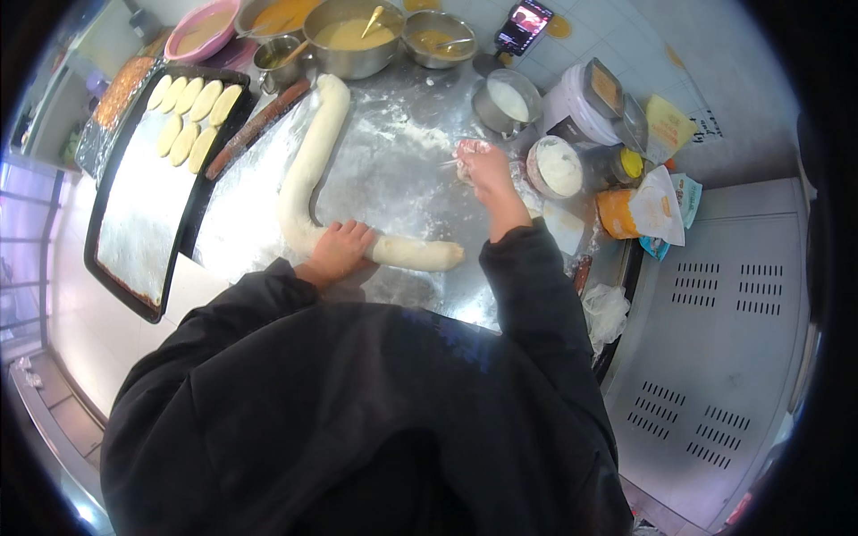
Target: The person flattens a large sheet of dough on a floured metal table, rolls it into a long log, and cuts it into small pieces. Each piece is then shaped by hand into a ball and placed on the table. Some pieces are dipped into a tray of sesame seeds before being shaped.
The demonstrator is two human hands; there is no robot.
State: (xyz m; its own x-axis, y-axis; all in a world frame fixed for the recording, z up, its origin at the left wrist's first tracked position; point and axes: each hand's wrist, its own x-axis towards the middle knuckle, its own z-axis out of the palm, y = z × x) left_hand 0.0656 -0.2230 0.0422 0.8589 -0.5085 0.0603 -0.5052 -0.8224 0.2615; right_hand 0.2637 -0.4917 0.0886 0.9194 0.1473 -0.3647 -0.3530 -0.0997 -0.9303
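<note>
A long pale dough roll (305, 181) lies bent in an L shape on a floured metal worktop (395, 181). My left hand (342, 248) rests across its near arm, fingers curled over the dough and the thumb hidden. The roll's cut-looking end (452, 256) points right, towards my right sleeve. Over the right part of the worktop is my right hand (488, 171), bent at the fingers and dusted with flour. Something whitish shows by its fingertips, too blurred to name. A flour bowl (560, 167) stands just right of that hand.
At left, a black-rimmed baking tray (144, 208) carries several flat dough ovals (190, 99) beside a wooden rolling pin (258, 129). Steel bowls (354, 40) line the back. A metal pitcher (506, 104), a white bucket (580, 107) and an orange bag (617, 214) crowd the right.
</note>
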